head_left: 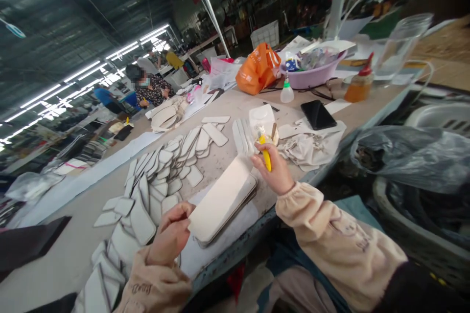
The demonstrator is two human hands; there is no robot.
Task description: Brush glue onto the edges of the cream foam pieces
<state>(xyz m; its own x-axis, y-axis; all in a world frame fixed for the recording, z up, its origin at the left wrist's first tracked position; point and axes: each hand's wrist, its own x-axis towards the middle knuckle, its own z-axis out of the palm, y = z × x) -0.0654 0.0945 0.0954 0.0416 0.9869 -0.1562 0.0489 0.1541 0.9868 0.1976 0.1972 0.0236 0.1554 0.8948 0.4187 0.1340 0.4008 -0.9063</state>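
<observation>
My left hand (171, 234) is closed on the near end of a stack of long white insole-shaped pieces (222, 199) lying at the table's front edge. My right hand (273, 171) grips a yellow-handled brush (265, 152), its tip at a small white glue pot (262, 122) just beyond. Both wrists are in beige sleeve covers. Several white cut pieces (161, 171) lie fanned out in rows to the left of the stack.
A crumpled cloth (312, 149) and a black phone (317, 114) lie to the right. Farther back stand a small squeeze bottle (287, 92), an orange bag (257, 68), a purple basin (312, 76) and an amber bottle (360, 83). A person (147, 88) sits at the table's far end.
</observation>
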